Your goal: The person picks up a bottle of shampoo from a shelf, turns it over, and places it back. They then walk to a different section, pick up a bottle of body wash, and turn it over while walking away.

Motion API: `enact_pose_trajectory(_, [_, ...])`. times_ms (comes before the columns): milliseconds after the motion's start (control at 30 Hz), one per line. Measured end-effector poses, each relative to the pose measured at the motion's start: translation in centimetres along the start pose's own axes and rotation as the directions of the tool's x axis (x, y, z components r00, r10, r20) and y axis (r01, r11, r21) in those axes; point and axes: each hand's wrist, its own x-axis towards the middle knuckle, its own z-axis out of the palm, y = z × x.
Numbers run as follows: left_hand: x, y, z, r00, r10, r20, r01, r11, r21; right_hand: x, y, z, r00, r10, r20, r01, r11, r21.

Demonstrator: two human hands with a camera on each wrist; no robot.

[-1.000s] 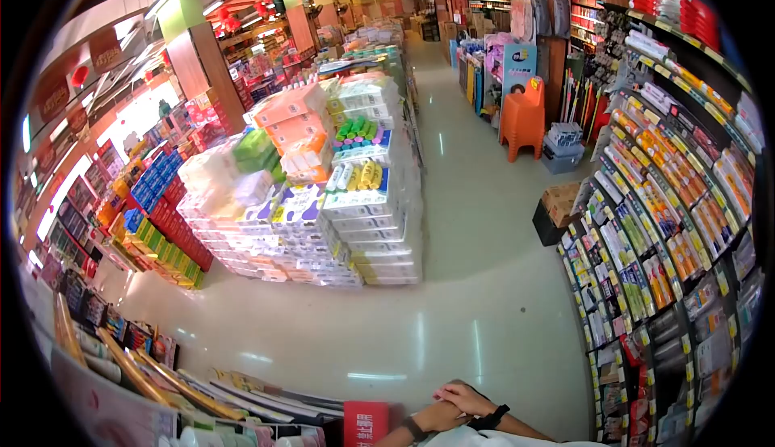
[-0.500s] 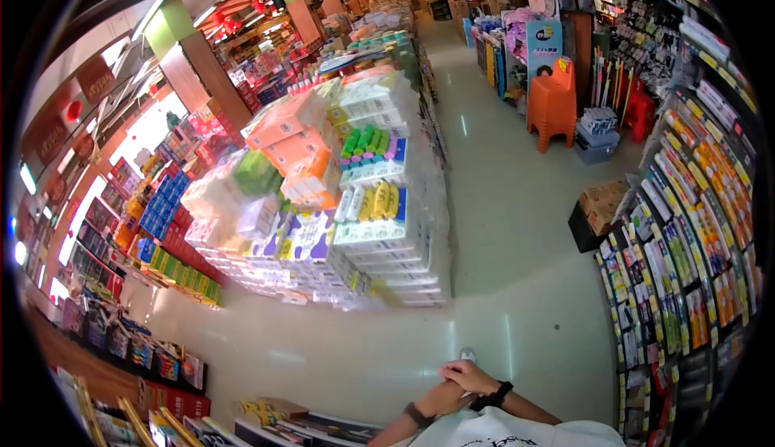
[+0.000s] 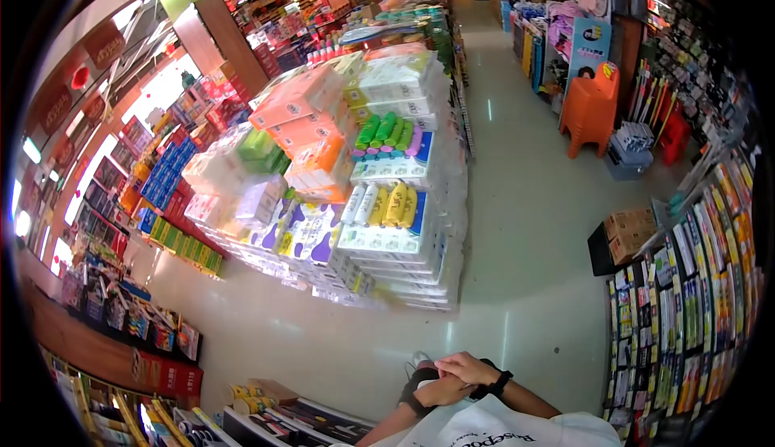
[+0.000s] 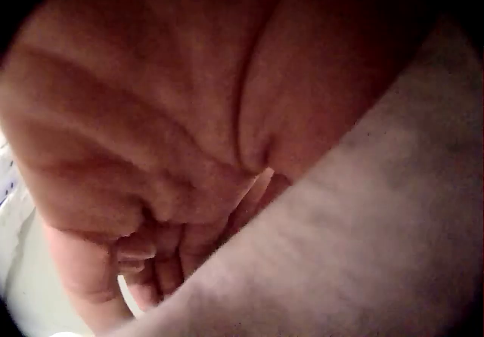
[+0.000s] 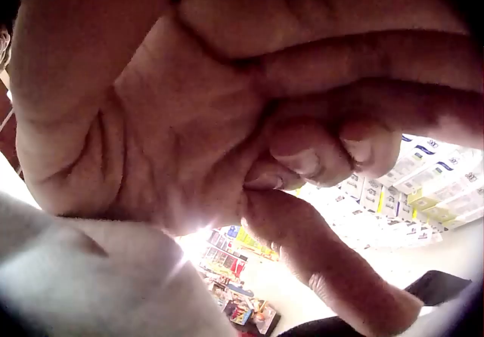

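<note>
At the bottom of the head view, the left hand (image 3: pixel 440 390) and the right hand (image 3: pixel 466 368) are clasped together in front of a white shirt (image 3: pixel 484 427). The right hand lies over the left, and the two grip each other. In the left wrist view the left palm (image 4: pixel 151 118) fills much of the picture, with curled fingers below it. Close up in the right wrist view is the right palm (image 5: pixel 181 118), with several bent fingertips against it. No object shows between the hands.
Wrapped paper packs (image 3: pixel 387 241) stand stacked ahead. An aisle floor (image 3: pixel 517 229) runs along their right side, with orange stacked chairs (image 3: pixel 591 112), a cardboard box (image 3: pixel 630 233) and a loaded shelf (image 3: pixel 694 302) beyond. More goods (image 3: pixel 282 419) are at lower left.
The head view has shifted, so the stacked packs look larger and the chairs sit further right and lower. Both hands have stayed clasped throughout.
</note>
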Motion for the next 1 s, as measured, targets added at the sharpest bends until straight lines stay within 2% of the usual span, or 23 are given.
enact_pose_trajectory(67, [0.9,-0.6,-1.2,0.995,0.041,-0.088,-0.039,0.999,0.024,1.2,0.0,-0.8,0.999,0.021,0.034,-0.021,1.0,-0.008])
enact_pose_trajectory(233, [3.4,-6.8,-0.5,0.985,0.078,-0.155,-0.129,0.927,-0.352,5.6,-1.3,-3.5,0.999,0.008,0.04,-0.005,0.998,-0.055])
enact_pose_trajectory(267, [3.8,-8.2,-1.2,0.998,0.037,-0.045,-0.05,0.938,-0.344,6.7,-1.7,-3.9,0.999,0.011,0.041,-0.01,0.999,-0.043])
enact_pose_trajectory(367, [4.4,-6.6,-9.1,0.997,-0.02,0.071,0.029,0.991,-0.129,10.3,-2.4,-4.8,1.0,-0.007,-0.008,0.007,1.0,-0.015])
enact_pose_trajectory(467, [5.4,-16.2,-9.2,0.998,-0.028,-0.06,0.02,0.991,-0.13,15.5,-1.6,-5.6,0.982,-0.098,-0.164,0.096,0.995,-0.017])
enact_pose_trajectory(533, [5.4,-18.1,-13.7,0.974,-0.144,-0.175,0.103,0.97,-0.222,19.1,-1.6,-6.5,0.942,-0.179,-0.283,0.175,0.984,-0.039])
enact_pose_trajectory(567, [5.6,-19.0,-16.2,0.953,-0.199,-0.227,0.135,0.953,-0.27,21.3,-1.2,-7.4,0.946,-0.147,-0.289,0.152,0.988,-0.006])
enact_pose_trajectory(633, [6.2,-22.7,-19.8,0.927,-0.222,-0.301,0.132,0.947,-0.293,24.8,-0.9,-8.5,0.953,-0.079,-0.293,0.102,0.993,0.064])
enact_pose_trajectory(667, [6.7,-24.9,-21.6,0.91,-0.237,-0.341,0.132,0.943,-0.304,26.1,-1.6,-9.0,0.971,0.02,-0.24,0.042,0.967,0.25])
enact_pose_trajectory(733, [7.5,-31.2,-23.9,0.842,-0.43,-0.326,0.167,0.782,-0.6,30.1,-1.4,-9.8,0.972,0.122,-0.201,-0.048,0.94,0.339])
enact_pose_trajectory(767, [7.6,-34.0,-24.2,0.798,-0.529,-0.289,0.175,0.662,-0.729,32.0,-1.1,-9.8,0.97,0.175,-0.169,-0.099,0.918,0.385])
enact_pose_trajectory(867, [8.5,-39.2,-26.4,0.604,-0.725,-0.332,0.08,0.47,-0.879,37.6,-2.2,-9.6,0.942,0.278,-0.188,-0.161,0.867,0.472])
enact_pose_trajectory(967, [9.3,-43.3,-28.4,0.55,-0.794,-0.259,0.054,0.343,-0.938,42.4,-2.9,-9.3,0.915,0.334,-0.225,-0.182,0.841,0.51])
enact_pose_trajectory(1000, [9.5,-43.8,-29.1,0.55,-0.796,-0.254,0.056,0.339,-0.939,43.9,-2.9,-9.2,0.91,0.345,-0.231,-0.186,0.836,0.516])
